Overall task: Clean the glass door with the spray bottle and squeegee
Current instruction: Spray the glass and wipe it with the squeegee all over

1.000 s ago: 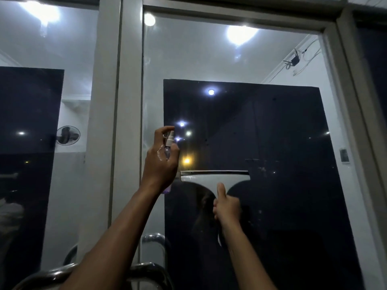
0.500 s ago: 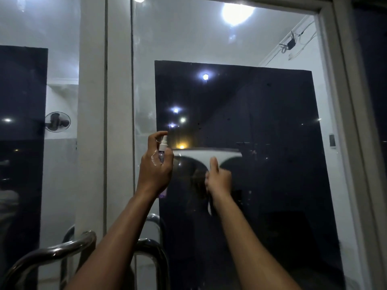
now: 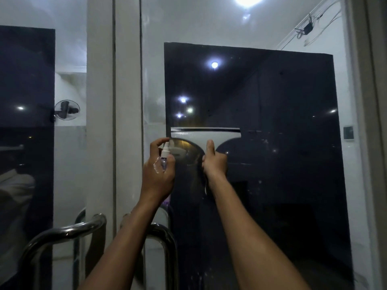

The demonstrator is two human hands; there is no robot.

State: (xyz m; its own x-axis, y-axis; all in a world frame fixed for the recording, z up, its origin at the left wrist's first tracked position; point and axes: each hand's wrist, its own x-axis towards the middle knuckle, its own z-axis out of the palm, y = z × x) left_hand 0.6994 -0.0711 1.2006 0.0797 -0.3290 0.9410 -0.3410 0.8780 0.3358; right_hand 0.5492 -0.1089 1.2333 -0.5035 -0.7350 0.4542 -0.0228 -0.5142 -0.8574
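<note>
Two hands are raised before us against the glass door (image 3: pixel 272 164), both arms reaching up from the bottom of the view. We can read no brand, label or writing on anything here.

Our left hand (image 3: pixel 158 176) grips a small clear spray bottle (image 3: pixel 164 158), fingers (image 3: pixel 157 144) curled round its body with the forefinger arched over the white nozzle at 12 o'clock. Our right hand (image 3: pixel 214 162) is clenched round the handle of the squeegee (image 3: pixel 205 135), thumb pointing straight up along the stem toward 12 o'clock. The squeegee's blade lies level on the pane, its left end just above the bottle, so the two hands sit close side by side, the bottle at 9 o'clock of the squeegee handle.

Against the view half a second ago, our hands sit lower in the picture and the dark panel behind the glass stands taller above the blade; the hands keep the same grips and the same spacing.

Two curved steel door handles (image 3: pixel 62 233) show at 7 o'clock, on either side of the white frame post (image 3: pixel 127 122). A wall fan (image 3: pixel 67 109) is seen through the glass of the neighbouring pane at 9 o'clock, and bright ceiling lights are mirrored near 12 o'clock.
</note>
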